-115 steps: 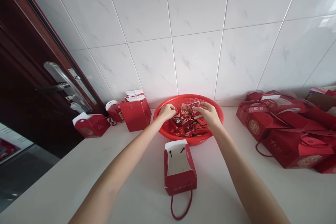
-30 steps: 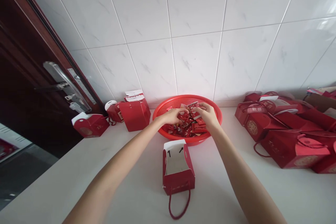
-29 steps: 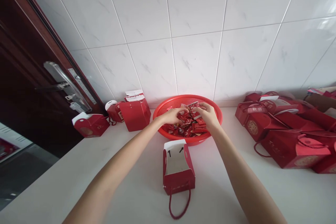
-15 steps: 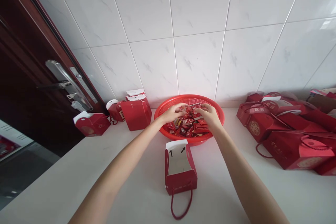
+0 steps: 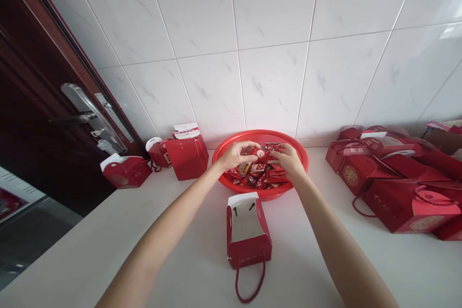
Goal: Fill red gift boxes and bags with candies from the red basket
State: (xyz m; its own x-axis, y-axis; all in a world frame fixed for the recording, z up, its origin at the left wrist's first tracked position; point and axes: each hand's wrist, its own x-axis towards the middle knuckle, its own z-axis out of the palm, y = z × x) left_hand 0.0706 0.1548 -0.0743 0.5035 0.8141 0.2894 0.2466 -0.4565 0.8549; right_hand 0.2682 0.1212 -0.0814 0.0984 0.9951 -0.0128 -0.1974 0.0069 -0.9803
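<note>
Over the red plastic basket (image 5: pixel 305 159), my left hand (image 5: pixel 236 156) pinches a red wrapped candy (image 5: pixel 260 154) with a pale round mark between thumb and fingers. My right hand (image 5: pixel 288 160) is closed on a red candy packet (image 5: pixel 272 147), its fingertips close to the left hand's candy. Beneath them lie several wrapped candies (image 5: pixel 258 168), mostly red with some gold. In front of the basket stands an open red gift box (image 5: pixel 249 250), white inside, its dark red cord handle (image 5: pixel 260 291) resting on the table toward me.
Many closed red gift boxes (image 5: pixel 390 202) crowd the right of the white table (image 5: pixel 173 260). Back left are a tall red box (image 5: pixel 186 156) and a smaller open red box (image 5: pixel 128 173), beside a dark wooden door (image 5: pixel 43 72) with a metal handle. A tiled wall (image 5: pixel 270 82) borders the back.
Both hands have lifted slightly within the basket. The red candy now shows clearly in my left hand, and the right fingers have closed on a packet.
</note>
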